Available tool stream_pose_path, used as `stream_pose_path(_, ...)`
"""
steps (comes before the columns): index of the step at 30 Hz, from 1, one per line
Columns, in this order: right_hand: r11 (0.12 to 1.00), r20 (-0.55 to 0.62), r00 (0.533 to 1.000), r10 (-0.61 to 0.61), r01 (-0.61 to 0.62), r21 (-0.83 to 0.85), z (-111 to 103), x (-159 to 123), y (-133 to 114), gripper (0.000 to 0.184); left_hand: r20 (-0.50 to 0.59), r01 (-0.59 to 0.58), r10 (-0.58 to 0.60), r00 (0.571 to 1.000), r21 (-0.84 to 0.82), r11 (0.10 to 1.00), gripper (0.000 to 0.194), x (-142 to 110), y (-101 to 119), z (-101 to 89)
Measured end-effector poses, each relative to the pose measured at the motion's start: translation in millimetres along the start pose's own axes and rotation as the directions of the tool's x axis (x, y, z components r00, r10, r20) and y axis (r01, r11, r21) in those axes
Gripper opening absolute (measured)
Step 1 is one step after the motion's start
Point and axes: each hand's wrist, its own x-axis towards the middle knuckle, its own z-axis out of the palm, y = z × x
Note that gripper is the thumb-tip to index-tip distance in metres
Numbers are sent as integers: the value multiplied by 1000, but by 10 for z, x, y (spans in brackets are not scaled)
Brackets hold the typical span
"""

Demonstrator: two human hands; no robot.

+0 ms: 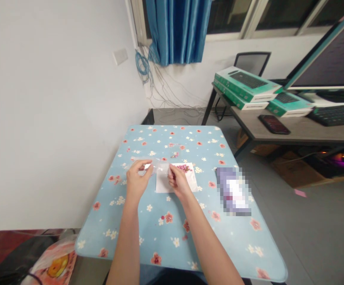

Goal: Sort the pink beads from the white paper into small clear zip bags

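Bare forearms (127,245) reach up across a blue flowered table (213,253), a person seated at its near edge; low on the left, a printed carrier bag (60,263) sits beside the table. Farther up the cloth, the left hand (136,177) arches at the left part of a clear plastic bag (160,166), thumb and forefinger curved toward each other with a gap showing, though whether they grip the film cannot be told; the right hand (179,181) pinches the bag's right end between thumb and forefinger, its other fingers curled in. The bag stretches between the hands, above the tabletop, partly over a white sheet (162,185); small pink pieces (185,168) show at the sheet's upper part, just beside the right hand. Right of the sheet, well apart, lies a purple and white item (233,192), blurred by pixels; beyond the sheet is a tiny pink object (174,155), too small to identify. Past the table, a desk (305,136) bears a phone (274,124) and green boxes (246,85); a blue curtain (176,33) hangs behind.
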Motion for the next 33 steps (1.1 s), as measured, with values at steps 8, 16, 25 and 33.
stream_pose_path(8,996,85,995,55,-48,-79,356,253,97,35,-67,256,-274,959,-198,946,34,140,-546,-206)
stream_pose_path(16,962,-25,998,49,-41,268,239,353,-49,42,-79,326,-316,945,179,928,27,183,-922,-178)
stream_pose_path(25,902,-317,914,-255,343,264,-257,359,-349,46,-21,112,-117,993,480,870,22,125,-1020,-42)
stream_pose_path(33,904,-385,851,-359,419,83,-345,476,-341,50,-78,50,-20,997,411,910,20,106,-1063,-18)
